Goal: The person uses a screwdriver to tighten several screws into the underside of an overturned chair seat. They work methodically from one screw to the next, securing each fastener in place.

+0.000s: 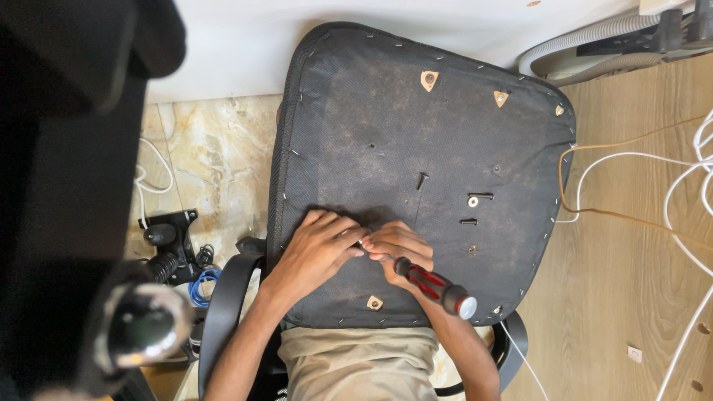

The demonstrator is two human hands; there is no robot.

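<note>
Screwdriver (434, 286) with a red and black handle and a silver butt cap sits in the right hand (401, 256), which is closed around the front of the handle; the handle slants down and to the right over the near part of an upturned chair seat (386, 134), and the tip is hidden between the two hands, so what it touches cannot be told. The left hand (321, 249) lies palm down on the seat's dark fabric underside, its fingers curled and meeting the right hand's fingers at the spot where the tip disappears; whether it pinches anything there cannot be told. Both hands are pressed together just near of the seat's middle. On the fabric beyond them lie a loose black screw (421, 180), and further right a bolt with a washer (477, 198) and a short black bolt (468, 221), all well apart from the hands. Triangular cut-outs (429, 79) in the fabric expose wood at several mounting points. A black chair armrest (223, 297) curves below the seat's left edge. White cables (631, 156) trail over the wooden floor (631, 297) to the right.
</note>
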